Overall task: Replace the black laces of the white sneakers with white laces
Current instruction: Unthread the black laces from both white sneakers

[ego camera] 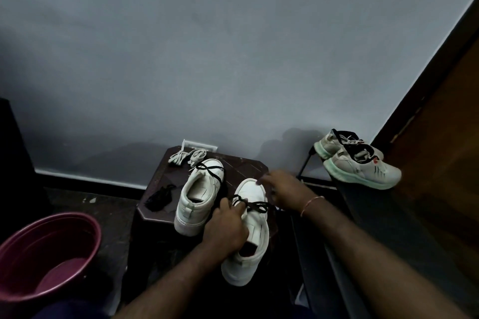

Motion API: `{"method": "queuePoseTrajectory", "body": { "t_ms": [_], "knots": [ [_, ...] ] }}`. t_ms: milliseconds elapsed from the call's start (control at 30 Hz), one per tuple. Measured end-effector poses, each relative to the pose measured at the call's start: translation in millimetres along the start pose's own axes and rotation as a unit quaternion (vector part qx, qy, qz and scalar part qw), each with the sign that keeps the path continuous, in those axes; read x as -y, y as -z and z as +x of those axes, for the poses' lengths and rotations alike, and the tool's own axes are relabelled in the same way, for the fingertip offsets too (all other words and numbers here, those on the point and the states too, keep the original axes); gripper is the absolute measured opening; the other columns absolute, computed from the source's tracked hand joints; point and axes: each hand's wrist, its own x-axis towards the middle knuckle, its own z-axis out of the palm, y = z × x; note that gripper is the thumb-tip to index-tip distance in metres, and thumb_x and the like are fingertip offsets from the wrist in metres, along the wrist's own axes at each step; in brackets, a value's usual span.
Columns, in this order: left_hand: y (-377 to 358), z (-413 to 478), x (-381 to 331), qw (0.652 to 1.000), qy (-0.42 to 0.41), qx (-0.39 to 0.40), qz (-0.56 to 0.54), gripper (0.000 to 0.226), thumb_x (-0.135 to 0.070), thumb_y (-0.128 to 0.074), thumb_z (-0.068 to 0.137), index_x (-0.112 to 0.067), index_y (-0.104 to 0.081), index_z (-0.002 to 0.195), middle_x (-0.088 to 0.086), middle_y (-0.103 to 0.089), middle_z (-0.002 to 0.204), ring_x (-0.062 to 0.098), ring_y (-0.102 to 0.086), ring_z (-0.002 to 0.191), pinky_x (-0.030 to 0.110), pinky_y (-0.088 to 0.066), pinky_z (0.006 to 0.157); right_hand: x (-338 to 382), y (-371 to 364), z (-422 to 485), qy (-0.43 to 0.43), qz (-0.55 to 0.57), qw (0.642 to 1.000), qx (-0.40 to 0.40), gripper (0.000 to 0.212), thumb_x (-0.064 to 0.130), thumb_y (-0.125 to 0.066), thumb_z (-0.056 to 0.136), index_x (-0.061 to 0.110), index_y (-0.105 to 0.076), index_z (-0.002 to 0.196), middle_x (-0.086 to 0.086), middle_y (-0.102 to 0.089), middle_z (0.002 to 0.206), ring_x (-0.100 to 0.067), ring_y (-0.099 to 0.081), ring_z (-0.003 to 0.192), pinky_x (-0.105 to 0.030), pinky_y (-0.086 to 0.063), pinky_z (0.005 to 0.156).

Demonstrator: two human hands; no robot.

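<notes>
White sneaker (256, 230) – left hand (227, 231) gripping – at stool (243, 171) edge.

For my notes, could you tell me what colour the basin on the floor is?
The basin is maroon, seen best in the head view, lower left.

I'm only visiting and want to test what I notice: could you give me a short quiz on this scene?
1. True or false: the white laces are already threaded through the near sneaker.
2. Which of the hands pinches the black lace? A: left hand. B: right hand.
3. Fill in: the maroon basin stands to the ____ of the stool.
Key: 1 false, they lie loose on the stool; 2 A; 3 left.
</notes>
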Motion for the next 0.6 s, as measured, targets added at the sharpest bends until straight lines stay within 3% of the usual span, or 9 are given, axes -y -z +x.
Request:
{"method": "queuePoseTrajectory", "body": {
  "t_ms": [100,200,267,400,467,533,600],
  "knots": [
    [0.2,-0.6,1.0,1.0,0.001,0.002,-0.01,0.053,-0.018,-0.045,0.083,-0.028,-0.041,0.135,0.008,-0.036,0.121,0.033,-0.049,0.111,0.042,-0.043,0.093,19.8,-6.5,4.8,0.02,0.001,0.997,0.079,0.028,0.013,-0.064,0.084,0.02,-0.071,0.11,-0.007,-0.069,0.112,-0.027,-0.061,0.106,-0.034,-0.049,0.088],
    [-0.5,-2.3,0.7,1.0,0.0,-0.003,-0.005,0.053,-0.019,-0.045,0.083,-0.028,-0.041,0.135,0.008,-0.036,0.12,0.033,-0.049,0.11,0.042,-0.044,0.091,23.1,-8.3,4.2,0.012,-0.024,0.997,0.066,0.018,0.019,-0.061,0.081,0.023,-0.072,0.095,-0.006,-0.071,0.099,-0.029,-0.065,0.094,-0.039,-0.054,0.078],
    [-1.0,-3.9,-0.8,1.0,-0.005,-0.008,0.008,0.052,-0.02,-0.045,0.084,-0.028,-0.04,0.135,0.008,-0.036,0.12,0.032,-0.049,0.11,0.041,-0.044,0.09,24.5,-6.2,2.4,0.006,-0.044,0.998,0.032,0.011,0.022,-0.061,0.081,0.024,-0.063,0.092,-0.007,-0.068,0.096,-0.031,-0.064,0.089,-0.037,-0.051,0.071],
    [-1.8,-7.9,-2.8,0.999,-0.008,-0.023,0.025,0.052,-0.022,-0.044,0.085,-0.029,-0.036,0.136,0.005,-0.035,0.123,0.028,-0.047,0.111,0.038,-0.044,0.086,32.3,6.5,0.4,0.038,-0.103,0.992,-0.059,0.013,0.02,-0.058,0.082,0.025,-0.05,0.091,-0.006,-0.065,0.095,-0.031,-0.06,0.091,-0.034,-0.031,0.068],
    [-2.5,-9.7,-3.6,0.999,-0.01,-0.029,0.027,0.051,-0.023,-0.044,0.086,-0.029,-0.035,0.136,0.004,-0.034,0.122,0.027,-0.046,0.111,0.037,-0.044,0.084,18.6,20.5,1.5,0.037,-0.108,0.985,-0.13,0.007,0.024,-0.048,0.088,0.022,-0.052,0.094,-0.006,-0.066,0.095,-0.031,-0.06,0.094,-0.037,-0.034,0.071],
    [-2.1,-9.9,-3.9,0.999,-0.011,-0.028,0.024,0.05,-0.025,-0.044,0.088,-0.03,-0.035,0.136,0.003,-0.034,0.122,0.026,-0.047,0.111,0.037,-0.044,0.083,-10.5,30.8,2.1,-0.023,-0.083,0.977,-0.198,0.022,0.027,-0.036,0.09,0.017,-0.056,0.094,-0.01,-0.066,0.088,-0.034,-0.063,0.086,-0.041,-0.039,0.071],
    [-0.5,-8.9,-3.4,1.0,-0.012,-0.019,0.019,0.051,-0.024,-0.045,0.087,-0.03,-0.034,0.137,0.004,-0.034,0.123,0.028,-0.048,0.111,0.038,-0.044,0.085,-32.6,32.0,-2.5,-0.105,-0.06,0.958,-0.259,0.011,0.016,-0.049,0.087,0.012,-0.058,0.092,-0.014,-0.066,0.082,-0.037,-0.064,0.079,-0.043,-0.044,0.065]
  ]
}}
